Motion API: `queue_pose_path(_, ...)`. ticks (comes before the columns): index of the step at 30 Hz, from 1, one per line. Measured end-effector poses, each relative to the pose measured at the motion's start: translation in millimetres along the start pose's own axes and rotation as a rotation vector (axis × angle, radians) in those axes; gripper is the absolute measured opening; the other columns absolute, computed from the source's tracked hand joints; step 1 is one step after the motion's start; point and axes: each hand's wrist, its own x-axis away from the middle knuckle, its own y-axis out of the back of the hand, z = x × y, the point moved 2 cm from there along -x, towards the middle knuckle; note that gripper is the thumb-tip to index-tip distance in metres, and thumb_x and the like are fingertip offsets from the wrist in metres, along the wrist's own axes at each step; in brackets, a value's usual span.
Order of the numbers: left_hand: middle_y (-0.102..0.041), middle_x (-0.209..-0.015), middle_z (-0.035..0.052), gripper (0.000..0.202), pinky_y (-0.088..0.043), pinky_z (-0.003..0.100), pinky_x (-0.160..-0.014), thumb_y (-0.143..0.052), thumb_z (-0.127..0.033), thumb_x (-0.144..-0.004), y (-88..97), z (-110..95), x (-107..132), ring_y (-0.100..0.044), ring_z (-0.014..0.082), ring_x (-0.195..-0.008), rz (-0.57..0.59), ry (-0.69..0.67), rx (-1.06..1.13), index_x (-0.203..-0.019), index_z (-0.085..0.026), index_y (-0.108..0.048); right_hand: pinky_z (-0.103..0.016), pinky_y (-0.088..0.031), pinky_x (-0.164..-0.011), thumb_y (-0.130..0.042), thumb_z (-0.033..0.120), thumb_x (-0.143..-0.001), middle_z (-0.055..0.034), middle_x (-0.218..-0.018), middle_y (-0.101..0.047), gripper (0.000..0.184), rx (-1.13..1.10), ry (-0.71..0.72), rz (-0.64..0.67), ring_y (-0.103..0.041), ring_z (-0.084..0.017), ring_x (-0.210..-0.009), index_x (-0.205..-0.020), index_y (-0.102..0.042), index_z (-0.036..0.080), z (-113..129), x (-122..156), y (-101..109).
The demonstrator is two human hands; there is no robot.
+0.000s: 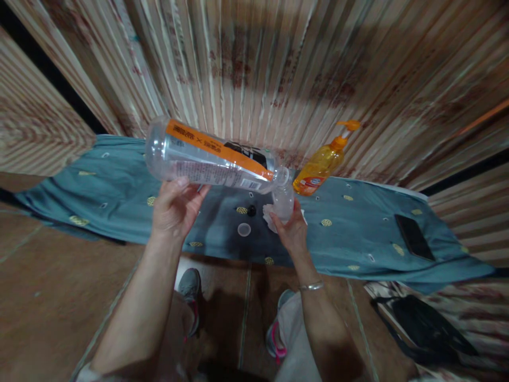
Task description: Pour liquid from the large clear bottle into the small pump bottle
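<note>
My left hand (175, 204) grips a large clear plastic bottle (210, 156) with an orange and silver label, tipped almost level with its mouth pointing right. The mouth rests over a small clear bottle (283, 200) that my right hand (292, 228) holds upright above a table covered in blue-green cloth (119, 201). Under my right hand a piece of white tissue (268, 215) lies on the cloth. A small black cap (251, 210) and a clear round lid (244, 229) lie on the cloth between my hands.
An orange pump bottle (324, 164) stands at the back of the table against a striped curtain. A dark phone (413, 236) lies on the cloth at the right. A black bag (425, 323) sits on the floor, lower right. My shoes show below.
</note>
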Motion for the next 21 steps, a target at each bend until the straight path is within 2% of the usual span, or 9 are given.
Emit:
queue_pose_path(5, -0.077, -0.076, -0.0025, 0.04, -0.063, 0.033, -0.078, -0.086, -0.015, -0.052, 2.7, 0.0, -0.9, -0.073, 0.0216, -0.081, -0.02, -0.008, 0.02, -0.086, -0.031, -0.072, -0.056, -0.056, -0.104, -0.053, 0.082, -0.088, -0.026, -0.137, -0.068, 0.095, -0.031, 0.037, -0.024, -0.068, -0.037, -0.124, -0.15, -0.047, 0.01, -1.0, 0.1, -0.7)
queue_pose_path(13, -0.075, -0.075, -0.0007, 0.031, -0.064, 0.039, -0.086, -0.087, -0.018, -0.053, 4.5, -0.6, 0.6, -0.073, 0.0231, -0.084, -0.009, -0.01, 0.013, -0.073, -0.028, -0.066, -0.058, -0.057, -0.104, -0.055, 0.082, -0.087, -0.0247, -0.139, -0.068, 0.094, -0.049, 0.07, -0.024, -0.069, -0.038, -0.125, -0.15, -0.047, 0.013, -0.9, -0.1, 0.5)
queue_pose_path(17, -0.076, -0.077, -0.0005, 0.032, -0.065, 0.04, -0.087, -0.09, -0.02, -0.051, 6.2, 0.0, 1.1, -0.073, 0.0226, -0.084, -0.012, -0.01, 0.011, -0.069, -0.026, -0.064, -0.059, -0.056, -0.105, -0.059, 0.073, -0.088, -0.0242, -0.14, -0.067, 0.088, -0.035, 0.101, -0.001, -0.068, -0.038, -0.126, -0.151, -0.043, 0.014, -1.6, -0.2, 1.3)
queue_pose_path(21, -0.075, -0.075, -0.0022, 0.034, -0.065, 0.037, -0.088, -0.091, -0.021, -0.05, 8.2, -0.3, 1.3, -0.073, 0.0204, -0.085, -0.022, 0.004, 0.011, -0.07, -0.024, -0.064, -0.058, -0.057, -0.105, -0.06, 0.061, -0.09, -0.0237, -0.144, -0.065, 0.08, -0.011, 0.135, 0.014, -0.067, -0.038, -0.128, -0.152, -0.04, 0.014, -2.8, -0.2, 1.8)
